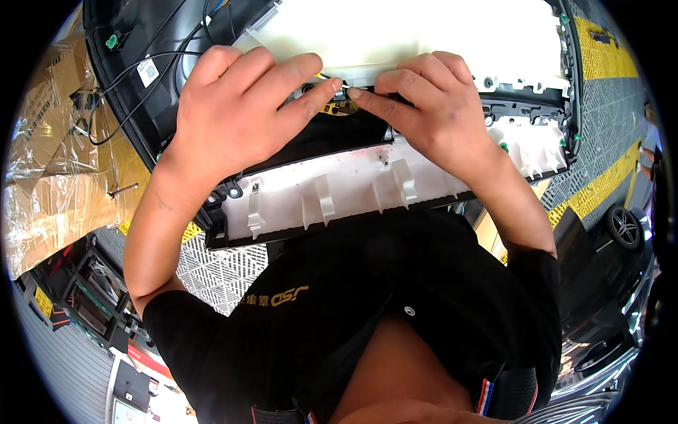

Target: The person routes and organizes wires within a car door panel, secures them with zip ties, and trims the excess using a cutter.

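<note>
Between the thumb tips of the left hand (240,109) and right hand (438,109), above a door trim panel (282,192), sits a small pale piece (345,87); whether fingers clamp it, I cannot tell. Work seems unfinished.

Left hand (244,116) and right hand (438,116) are partly hiding a piece (345,87) between their fingertips (333,86), too small to identify. A black cable (180,52) is disappearing behind the left hand, a pale panel (431,35) is running off the top edge, and the round rim is cropping a dark car (597,286).
</note>
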A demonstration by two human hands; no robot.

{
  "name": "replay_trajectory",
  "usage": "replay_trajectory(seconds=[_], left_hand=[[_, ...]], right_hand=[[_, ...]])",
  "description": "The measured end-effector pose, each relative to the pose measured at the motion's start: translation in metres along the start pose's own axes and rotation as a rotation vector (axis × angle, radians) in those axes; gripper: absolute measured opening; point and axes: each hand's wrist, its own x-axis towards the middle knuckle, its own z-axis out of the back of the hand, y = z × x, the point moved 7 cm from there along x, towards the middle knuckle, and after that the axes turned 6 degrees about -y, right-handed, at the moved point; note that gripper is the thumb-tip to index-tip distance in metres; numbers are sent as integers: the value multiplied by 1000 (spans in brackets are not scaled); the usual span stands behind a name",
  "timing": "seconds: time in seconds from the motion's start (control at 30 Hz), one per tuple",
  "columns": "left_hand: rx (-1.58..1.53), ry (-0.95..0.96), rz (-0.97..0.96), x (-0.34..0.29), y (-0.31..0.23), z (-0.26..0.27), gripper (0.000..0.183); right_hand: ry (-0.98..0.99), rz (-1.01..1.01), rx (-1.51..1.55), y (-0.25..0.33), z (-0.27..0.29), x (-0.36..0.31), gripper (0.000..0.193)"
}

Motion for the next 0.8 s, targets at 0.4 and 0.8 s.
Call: replay_trajectory(seconds=[0.4,0.8], left_hand=[[-153,0,13,27,9,-2,17],[-200,54,-80,45,3,-11,31]], right_hand=[[71,-127,120,-5,-2,-1,30],[-6,-88,-28,4,-7,-8,30]])
